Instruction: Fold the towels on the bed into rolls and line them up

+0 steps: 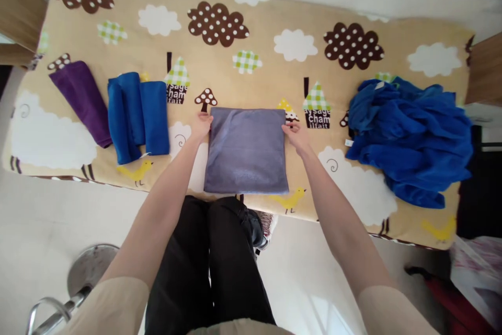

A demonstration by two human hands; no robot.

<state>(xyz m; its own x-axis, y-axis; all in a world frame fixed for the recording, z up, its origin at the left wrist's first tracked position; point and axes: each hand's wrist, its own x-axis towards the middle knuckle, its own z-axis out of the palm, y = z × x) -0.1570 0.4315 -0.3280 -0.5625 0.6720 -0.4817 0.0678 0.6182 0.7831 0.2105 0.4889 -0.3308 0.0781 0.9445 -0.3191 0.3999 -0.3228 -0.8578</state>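
Observation:
A grey-purple towel (pixel 247 152), folded into a flat near-square, lies in front of me close to the front edge of the bench. My left hand (pixel 202 125) pinches its upper left edge between thumb and fingers. On the opposite side, my right hand (pixel 297 135) has its fingertips closed on the upper right edge. Away to the left lie a rolled purple towel (pixel 84 102) and several blue rolled or folded towels (pixel 156 118) side by side. A loose, crumpled heap of blue towels (pixel 411 136) rests on the right, a small white tag showing at its left side.
The bench is covered by a beige cloth (pixel 266 84) printed with clouds, trees, sheep and birds. A white wall runs along its back. My legs (pixel 212 262) are against the front edge. A metal-based stool (pixel 92 267) stands lower left; bags (pixel 474 277) sit lower right.

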